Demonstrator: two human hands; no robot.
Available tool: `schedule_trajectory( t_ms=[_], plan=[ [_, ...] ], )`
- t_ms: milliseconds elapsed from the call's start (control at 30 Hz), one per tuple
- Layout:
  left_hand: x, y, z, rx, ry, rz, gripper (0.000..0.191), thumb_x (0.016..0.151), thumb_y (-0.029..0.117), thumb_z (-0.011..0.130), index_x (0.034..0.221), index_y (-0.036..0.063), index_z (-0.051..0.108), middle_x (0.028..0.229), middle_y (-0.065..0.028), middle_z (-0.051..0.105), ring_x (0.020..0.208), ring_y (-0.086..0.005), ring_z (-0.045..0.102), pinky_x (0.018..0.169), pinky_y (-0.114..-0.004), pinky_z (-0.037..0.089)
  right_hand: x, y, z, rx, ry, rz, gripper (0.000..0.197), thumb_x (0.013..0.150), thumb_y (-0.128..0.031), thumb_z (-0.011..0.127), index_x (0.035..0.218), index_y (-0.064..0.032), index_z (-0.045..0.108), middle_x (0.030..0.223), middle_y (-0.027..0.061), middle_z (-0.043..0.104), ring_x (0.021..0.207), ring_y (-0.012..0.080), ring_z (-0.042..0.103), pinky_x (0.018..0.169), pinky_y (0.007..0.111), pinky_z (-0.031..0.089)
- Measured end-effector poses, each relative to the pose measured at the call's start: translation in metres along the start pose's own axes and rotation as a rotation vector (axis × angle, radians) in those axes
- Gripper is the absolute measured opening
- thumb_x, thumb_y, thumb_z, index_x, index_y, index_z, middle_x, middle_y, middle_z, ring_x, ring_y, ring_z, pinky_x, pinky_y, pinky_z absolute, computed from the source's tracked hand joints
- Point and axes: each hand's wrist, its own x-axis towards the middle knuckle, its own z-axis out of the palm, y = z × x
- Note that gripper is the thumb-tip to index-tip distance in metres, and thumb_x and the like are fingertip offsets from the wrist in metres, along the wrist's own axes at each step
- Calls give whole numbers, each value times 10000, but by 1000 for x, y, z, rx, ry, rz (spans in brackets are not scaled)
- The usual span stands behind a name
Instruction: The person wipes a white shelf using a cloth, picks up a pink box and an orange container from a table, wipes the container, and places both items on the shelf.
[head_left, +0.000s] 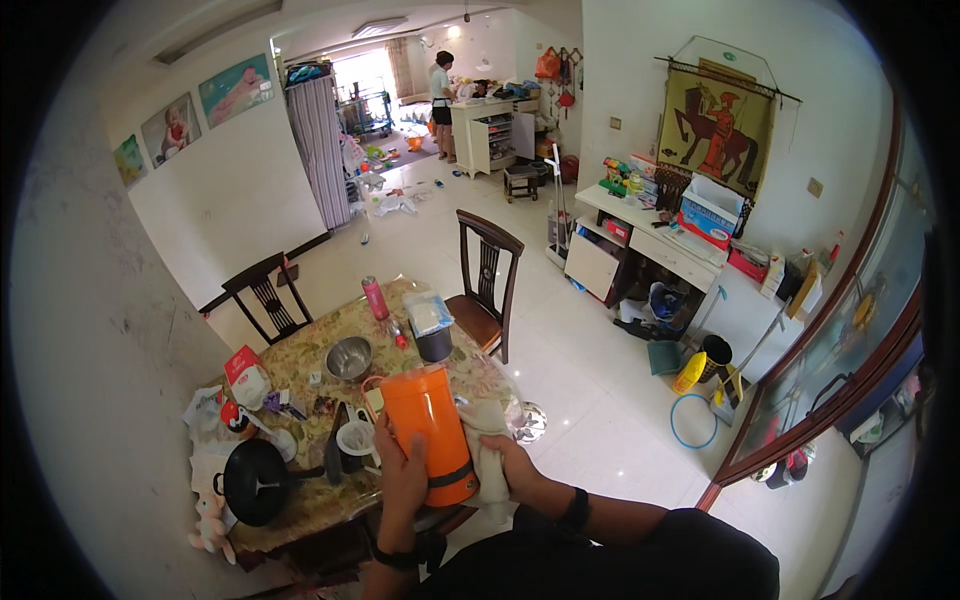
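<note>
In front of me, above the near edge of the table, an orange cylindrical container (429, 420) with a dark band around one end is held tilted. My left hand (401, 465) grips its left side, thumb across the front. A pale cloth (484, 442) hangs against the container's right side, and my right hand (516, 466) is closed on it. Just left of my left hand are a white strainer-like basket (355, 438) and the handle of a black frying pan (257, 480). A steel bowl (349, 358) stands farther back on the table.
The dining table (300, 360) has a floral cover. On it are a pink bottle (375, 297), a dark canister (433, 346) topped by a blue-white packet, and a plush toy (210, 525) by the edge. Wooden chairs (484, 277) stand beyond; a person (442, 97) stands far back.
</note>
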Motion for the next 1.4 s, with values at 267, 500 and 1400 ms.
schedule_trajectory(
  t_ms=[267,500,1400],
  plan=[
    [-20,29,9,227,-198,29,856,873,231,799,1538,19,303,1362,-170,552,1193,-261,601,981,-393,525,-17,-14,18,-135,41,-196,339,1013,-315,543,1182,-34,627,967,87,679,767,195,666,726,317,553],
    [-50,36,24,-271,-229,-263,793,900,182,758,1544,32,321,1413,-156,524,1245,-253,565,1034,-389,498,-5,-31,39,-114,-36,-509,386,1031,-233,547,1344,-7,566,1187,95,677,1070,216,655,961,340,508],
    [-63,57,-12,-356,-230,-151,954,816,305,844,1549,11,310,1381,-144,555,1223,-280,592,1011,-397,504,-16,-29,66,-58,-214,-441,370,1006,-148,590,1340,12,574,1180,74,685,1051,157,631,933,313,500]
  ],
)
